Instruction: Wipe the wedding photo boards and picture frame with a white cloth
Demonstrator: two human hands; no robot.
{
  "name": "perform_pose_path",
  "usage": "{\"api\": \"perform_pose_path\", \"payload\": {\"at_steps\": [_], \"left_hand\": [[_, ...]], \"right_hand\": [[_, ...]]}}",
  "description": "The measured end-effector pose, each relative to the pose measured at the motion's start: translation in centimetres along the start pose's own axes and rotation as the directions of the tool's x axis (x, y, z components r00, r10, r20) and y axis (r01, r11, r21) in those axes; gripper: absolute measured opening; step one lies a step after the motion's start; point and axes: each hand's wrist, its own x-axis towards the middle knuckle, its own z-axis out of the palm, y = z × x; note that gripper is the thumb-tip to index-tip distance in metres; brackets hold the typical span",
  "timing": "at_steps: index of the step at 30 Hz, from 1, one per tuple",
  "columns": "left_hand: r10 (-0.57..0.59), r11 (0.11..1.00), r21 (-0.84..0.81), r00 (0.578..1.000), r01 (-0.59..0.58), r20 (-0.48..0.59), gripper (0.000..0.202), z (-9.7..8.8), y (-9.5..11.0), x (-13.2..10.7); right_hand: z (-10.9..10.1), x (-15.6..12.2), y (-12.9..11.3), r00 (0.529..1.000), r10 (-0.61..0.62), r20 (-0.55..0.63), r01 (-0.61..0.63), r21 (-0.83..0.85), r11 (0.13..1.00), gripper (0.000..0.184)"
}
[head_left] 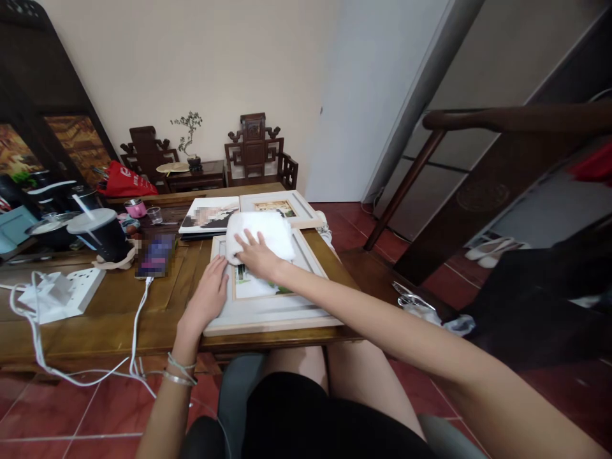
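A picture frame (282, 315) with a pale wooden edge and whitish border lies flat at the table's near edge. Its inner picture (246, 288) shows white and green patches, partly hidden by my arm. A folded white cloth (275, 226) covers the frame's far part. My right hand (258, 256) presses flat on the cloth's near side, fingers spread. Along the frame's left side rests my left hand (213, 290), its fingers stretched out and touching the border near the cloth.
Behind lie another frame (299, 204) and a white-edged picture (210, 205). To the left are a phone (157, 255) on a cable, a power strip (79, 294), and a lidded dark cup (102, 237) with a straw. A wooden chair rail (507, 119) stands at right.
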Motion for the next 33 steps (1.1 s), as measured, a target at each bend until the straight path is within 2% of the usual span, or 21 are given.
{"api": "perform_pose_path", "payload": {"at_steps": [2, 5, 9, 12, 15, 20, 23, 25, 28, 33], "left_hand": [[-0.002, 1.000, -0.012, 1.000, 0.002, -0.020, 0.046, 0.1, 0.0, 0.0], [0.001, 1.000, -0.025, 0.999, -0.002, -0.047, 0.045, 0.3, -0.2, 0.1], [0.008, 1.000, -0.029, 1.000, -0.009, -0.027, 0.043, 0.4, -0.2, 0.1], [-0.004, 1.000, -0.027, 1.000, 0.004, -0.003, 0.043, 0.3, -0.2, 0.0], [-0.009, 0.999, -0.050, 1.000, 0.008, -0.018, 0.045, 0.1, 0.1, -0.1], [-0.045, 0.988, -0.149, 0.997, 0.035, -0.067, 0.053, -0.8, 1.1, -0.2], [-0.053, 0.986, -0.160, 0.997, 0.043, -0.060, 0.057, -1.2, 1.7, -0.2], [-0.054, 0.986, -0.161, 0.997, 0.043, -0.063, 0.057, -1.2, 1.8, -0.1], [-0.063, 0.982, -0.180, 0.995, 0.049, -0.074, 0.058, -1.2, 1.9, 0.1], [-0.123, 0.954, -0.282, 0.990, 0.098, -0.072, 0.061, -1.9, 2.3, 0.2]], "right_hand": [[-0.3, -0.7, -0.6, 0.999, -0.026, 0.040, 0.025, 0.004, 1.000, 0.042], [-1.2, -3.9, -1.9, 0.987, -0.134, 0.094, 0.129, 0.056, 0.990, 0.044], [-3.8, -8.8, -2.7, 0.941, -0.321, 0.110, 0.296, 0.194, 0.935, 0.042], [-5.9, -10.6, -2.3, 0.904, -0.393, 0.170, 0.315, 0.360, 0.878, 0.045], [-6.1, -9.8, -1.7, 0.911, -0.363, 0.194, 0.255, 0.426, 0.868, 0.046], [-2.7, -4.0, -1.5, 0.990, -0.119, 0.072, 0.108, 0.142, 0.984, 0.048], [-1.6, -0.4, -1.7, 1.000, -0.028, 0.007, 0.027, 0.072, 0.997, 0.045], [-1.7, 0.8, -2.1, 1.000, -0.007, -0.009, 0.008, 0.076, 0.997, 0.044], [-2.3, 0.2, -3.3, 1.000, -0.002, 0.023, 0.000, 0.078, 0.997, 0.043], [-4.0, -4.2, -5.9, 0.992, -0.083, 0.098, 0.077, 0.067, 0.995, 0.041]]}}
